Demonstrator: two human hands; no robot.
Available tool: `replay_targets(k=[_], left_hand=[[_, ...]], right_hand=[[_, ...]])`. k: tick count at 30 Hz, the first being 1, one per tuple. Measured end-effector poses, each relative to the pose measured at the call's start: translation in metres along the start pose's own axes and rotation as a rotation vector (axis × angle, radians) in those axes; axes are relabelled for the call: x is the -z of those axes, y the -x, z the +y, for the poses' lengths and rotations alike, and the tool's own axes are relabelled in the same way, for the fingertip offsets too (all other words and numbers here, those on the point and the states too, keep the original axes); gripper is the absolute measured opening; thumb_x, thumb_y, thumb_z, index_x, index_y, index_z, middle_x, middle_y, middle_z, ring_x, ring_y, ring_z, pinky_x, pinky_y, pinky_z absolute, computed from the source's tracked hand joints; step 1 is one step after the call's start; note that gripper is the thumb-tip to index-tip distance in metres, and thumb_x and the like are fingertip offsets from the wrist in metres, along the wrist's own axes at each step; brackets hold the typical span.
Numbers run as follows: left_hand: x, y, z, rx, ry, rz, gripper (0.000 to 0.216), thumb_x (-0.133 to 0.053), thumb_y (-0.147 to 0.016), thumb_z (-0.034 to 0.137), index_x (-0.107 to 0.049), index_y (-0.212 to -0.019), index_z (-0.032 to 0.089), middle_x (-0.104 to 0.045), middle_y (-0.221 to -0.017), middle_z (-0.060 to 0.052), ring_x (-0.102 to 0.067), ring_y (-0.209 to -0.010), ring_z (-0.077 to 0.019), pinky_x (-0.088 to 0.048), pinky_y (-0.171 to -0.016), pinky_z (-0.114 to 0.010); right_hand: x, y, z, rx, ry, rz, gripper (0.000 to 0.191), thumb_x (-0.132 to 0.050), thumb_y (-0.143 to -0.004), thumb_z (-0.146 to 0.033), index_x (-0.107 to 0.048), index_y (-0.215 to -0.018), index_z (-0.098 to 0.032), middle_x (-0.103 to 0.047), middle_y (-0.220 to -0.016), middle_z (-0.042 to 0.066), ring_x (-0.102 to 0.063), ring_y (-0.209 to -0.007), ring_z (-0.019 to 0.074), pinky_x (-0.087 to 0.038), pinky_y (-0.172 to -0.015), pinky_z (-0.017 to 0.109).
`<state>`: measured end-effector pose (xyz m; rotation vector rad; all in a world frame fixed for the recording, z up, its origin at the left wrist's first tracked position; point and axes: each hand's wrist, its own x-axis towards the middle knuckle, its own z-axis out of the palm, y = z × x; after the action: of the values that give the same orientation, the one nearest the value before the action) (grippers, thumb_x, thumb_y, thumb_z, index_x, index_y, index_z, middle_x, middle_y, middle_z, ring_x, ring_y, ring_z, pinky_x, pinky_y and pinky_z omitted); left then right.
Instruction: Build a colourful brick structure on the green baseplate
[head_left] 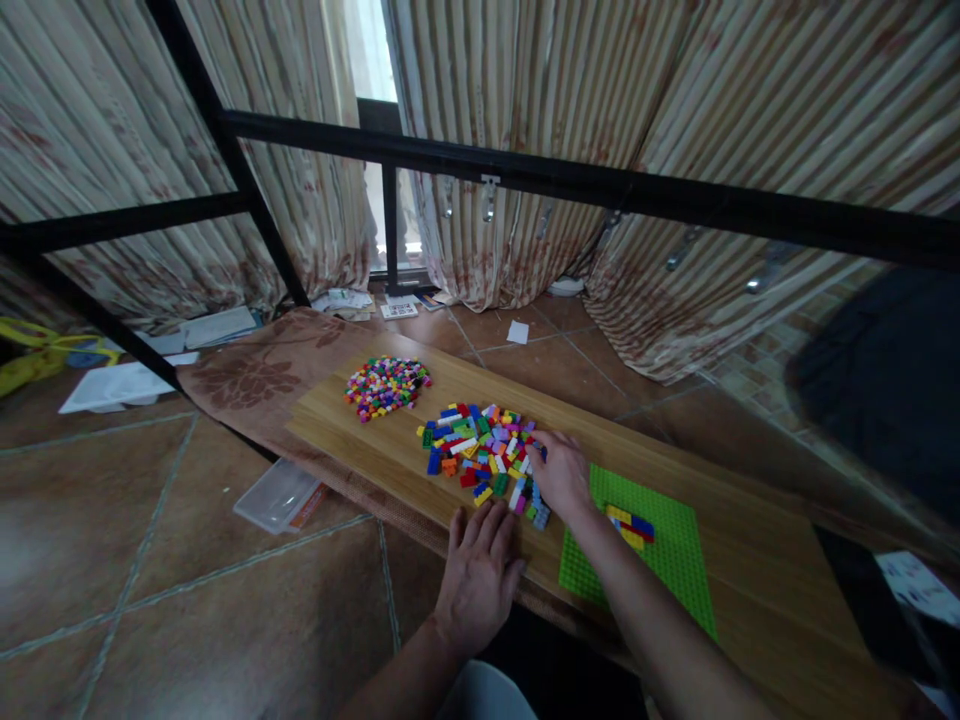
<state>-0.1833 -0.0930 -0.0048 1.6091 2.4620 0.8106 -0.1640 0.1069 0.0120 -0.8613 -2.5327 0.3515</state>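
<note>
My right hand reaches into a heap of mixed coloured bricks on the wooden board; its fingers curl among the right side of the heap, and what they pinch is hidden. My left hand lies flat, fingers stretched out, on the board's near edge just below the heap. A green baseplate sits to the right of my right wrist, with a few yellow, red and blue bricks attached to it. A second heap of small coloured pieces lies farther left on the board.
The board rests on a low brown patterned surface over a tiled floor. A clear plastic box lies on the floor to the left. A black metal frame and curtains stand behind. Papers lie on the floor near the curtains.
</note>
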Motion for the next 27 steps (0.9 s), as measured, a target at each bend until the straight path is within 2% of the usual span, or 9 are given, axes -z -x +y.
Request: replay_targets(k=[4, 8, 11, 14, 17, 19, 21, 24, 27], left_hand=[[0.002, 0.000, 0.001, 0.003, 0.012, 0.007, 0.045, -0.050, -0.092, 0.036, -0.051, -0.134, 0.022, -0.051, -0.142, -0.009, -0.042, -0.133, -0.0282, -0.028, -0.112, -0.058], [0.003, 0.000, 0.001, 0.003, 0.019, 0.008, 0.045, -0.051, -0.091, 0.036, -0.051, -0.133, 0.023, -0.052, -0.141, -0.009, -0.044, -0.132, -0.0287, -0.030, -0.111, -0.058], [0.002, 0.001, -0.001, 0.008, 0.085, 0.033, 0.042, -0.055, -0.089, 0.032, -0.054, -0.130, 0.023, -0.055, -0.138, -0.009, -0.046, -0.130, -0.0285, -0.030, -0.111, -0.058], [0.006, -0.002, -0.005, 0.112, 0.310, 0.139, 0.037, -0.052, -0.090, 0.027, -0.056, -0.127, 0.021, -0.060, -0.130, -0.010, -0.054, -0.122, -0.0249, -0.038, -0.108, -0.050], [0.021, -0.012, -0.004, 0.310, 0.685, 0.225, 0.036, -0.049, -0.093, 0.035, -0.057, -0.124, 0.018, -0.067, -0.117, -0.010, -0.063, -0.106, -0.0209, -0.051, -0.092, -0.035], [0.033, -0.020, 0.001, 0.352, 0.897, 0.151, 0.034, -0.052, -0.091, 0.041, -0.063, -0.113, 0.018, -0.070, -0.102, -0.006, -0.065, -0.091, -0.0182, -0.052, -0.079, -0.028], [0.039, -0.025, 0.010, 0.339, 1.021, 0.008, 0.029, -0.056, -0.088, 0.042, -0.068, -0.095, 0.016, -0.069, -0.085, -0.003, -0.063, -0.079, -0.0149, -0.050, -0.071, -0.024], [0.038, -0.022, 0.027, 0.419, 1.188, -0.183, 0.031, -0.064, -0.082, 0.044, -0.067, -0.078, 0.014, -0.063, -0.067, 0.000, -0.057, -0.061, -0.0109, -0.046, -0.058, -0.021], [0.030, -0.011, 0.044, 0.554, 1.356, -0.292, 0.034, -0.074, -0.072, 0.045, -0.065, -0.078, 0.012, -0.063, -0.064, -0.001, -0.053, -0.053, -0.0086, -0.042, -0.051, -0.019]], right_hand=[[-0.009, -0.002, -0.019, 0.060, -0.017, -0.043, 0.022, -0.057, -0.086, -0.031, -0.070, -0.100, -0.021, -0.068, -0.098, 0.009, -0.056, -0.097, 0.0254, -0.040, -0.088, 0.038], [-0.019, -0.003, -0.032, 0.066, -0.036, -0.054, 0.011, -0.061, -0.083, -0.026, -0.070, -0.085, -0.020, -0.066, -0.094, 0.010, -0.054, -0.097, 0.0264, -0.041, -0.089, 0.039], [-0.016, -0.002, -0.035, 0.056, -0.069, -0.040, 0.009, -0.061, -0.083, -0.024, -0.069, -0.084, -0.020, -0.065, -0.094, 0.009, -0.055, -0.096, 0.0257, -0.043, -0.089, 0.038], [0.001, 0.010, -0.036, 0.048, -0.192, -0.027, 0.013, -0.056, -0.087, -0.027, -0.066, -0.091, -0.021, -0.066, -0.095, 0.007, -0.059, -0.092, 0.0212, -0.047, -0.084, 0.033], [0.027, 0.039, -0.038, 0.048, -0.446, -0.044, 0.015, -0.053, -0.089, -0.029, -0.064, -0.096, -0.022, -0.066, -0.095, 0.005, -0.062, -0.088, 0.0183, -0.049, -0.079, 0.030], [0.044, 0.065, -0.039, 0.099, -0.461, -0.128, 0.015, -0.050, -0.091, -0.027, -0.064, -0.097, -0.023, -0.065, -0.100, 0.005, -0.061, -0.095, 0.0187, -0.049, -0.084, 0.031], [0.058, 0.091, -0.038, 0.148, -0.464, -0.176, 0.018, -0.046, -0.093, -0.024, -0.063, -0.099, -0.024, -0.065, -0.104, 0.006, -0.061, -0.097, 0.0189, -0.049, -0.086, 0.031], [0.073, 0.126, -0.033, 0.060, -0.472, -0.212, 0.017, -0.048, -0.093, -0.026, -0.062, -0.103, -0.026, -0.065, -0.105, 0.006, -0.063, -0.096, 0.0194, -0.051, -0.083, 0.031], [0.085, 0.150, -0.027, -0.037, -0.519, -0.225, 0.016, -0.053, -0.092, -0.031, -0.063, -0.103, -0.026, -0.066, -0.100, 0.005, -0.064, -0.092, 0.0191, -0.053, -0.080, 0.030]])
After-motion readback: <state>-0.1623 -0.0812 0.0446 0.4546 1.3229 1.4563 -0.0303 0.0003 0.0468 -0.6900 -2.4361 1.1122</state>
